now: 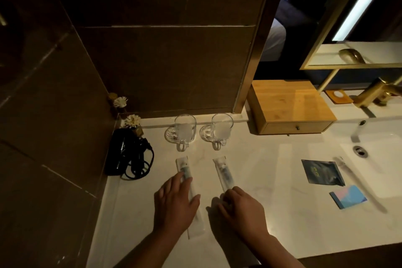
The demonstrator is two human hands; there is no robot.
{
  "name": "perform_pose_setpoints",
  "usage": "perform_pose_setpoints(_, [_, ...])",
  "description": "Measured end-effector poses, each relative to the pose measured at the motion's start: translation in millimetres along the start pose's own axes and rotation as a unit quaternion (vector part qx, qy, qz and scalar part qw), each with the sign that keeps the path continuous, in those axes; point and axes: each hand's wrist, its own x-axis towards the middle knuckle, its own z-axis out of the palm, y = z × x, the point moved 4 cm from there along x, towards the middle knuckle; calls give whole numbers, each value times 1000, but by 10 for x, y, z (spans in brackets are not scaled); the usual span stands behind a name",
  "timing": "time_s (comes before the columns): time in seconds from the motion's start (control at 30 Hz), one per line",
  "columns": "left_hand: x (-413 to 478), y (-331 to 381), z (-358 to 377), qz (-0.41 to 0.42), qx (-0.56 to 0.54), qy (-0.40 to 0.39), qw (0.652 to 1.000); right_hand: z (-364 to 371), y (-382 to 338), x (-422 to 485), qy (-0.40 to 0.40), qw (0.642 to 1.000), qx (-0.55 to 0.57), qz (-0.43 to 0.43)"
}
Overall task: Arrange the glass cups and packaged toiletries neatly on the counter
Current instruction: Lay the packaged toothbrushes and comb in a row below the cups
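Left hand [176, 200]: flat, fingers spread, resting on the left packet [183, 171], which runs from under the palm toward the left cup [185, 129].
Right hand [241, 206]: grip pinching the near end of the right packet [224, 173], below the right cup [221, 128].
Surface [272, 213]: white; both cups at its back.

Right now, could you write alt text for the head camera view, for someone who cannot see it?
Two bare hands, left hand and right hand, each rest on a packaged toothbrush kit lying on a white counter. Behind each kit stands a glass cup on a coaster, by a dark wall.
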Motion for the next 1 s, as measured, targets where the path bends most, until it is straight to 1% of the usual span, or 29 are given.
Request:
perform_pose_setpoints(0.07, [0, -11, -4, 7, 4, -9, 1000, -44, 81, -2, 22, 999, 32, 38])
perform_pose_setpoints(0.13, [-8, -33, -10, 13, 2, -13, 1000, -109, 173, 18, 48, 997, 32, 43])
perform_pose_setpoints(0.17, [-18, -43, -12, 17, 1, -13, 1000, -122, 204, 36, 48, 998, 21, 39])
perform_pose_setpoints(0.27, [-52, -50, -28, 27, 1, -10, 1000, -81, 225, 98, -2, 998, -24, 54])
perform_pose_setpoints(0.37, [-102, -54, -27, 34, 6, -16, 999, -15, 194, 142, -13, 996, -36, 85])
perform_pose_setpoints(0.47, [-154, -89, -27, 47, 17, -19, 999, 32, 212, 178, -16, 989, 21, 143])
perform_pose_setpoints(0.53, [-168, -118, -29, 54, 20, -18, 998, 62, 234, 170, -25, 983, 73, 165])
perform_pose_setpoints(0.63, [-184, -112, -54, 59, 29, -21, 998, 104, 250, 80, -21, 984, 77, 156])
perform_pose_setpoints(0.7, [-214, -91, -80, 62, 37, -21, 997, 149, 239, 4, -17, 990, 55, 126])
perform_pose_setpoints(0.8, [-299, -90, -83, 76, 49, -24, 996, 247, 149, -84, -42, 993, 61, 87])
perform_pose_setpoints(0.9, [-369, -110, -44, 84, 56, -30, 994, 322, 84, -123, -55, 991, 88, 83])
perform_pose_setpoints(1.0, [-383, -95, -19, 81, 62, -35, 994, 289, 33, -73, -28, 995, 45, 82])
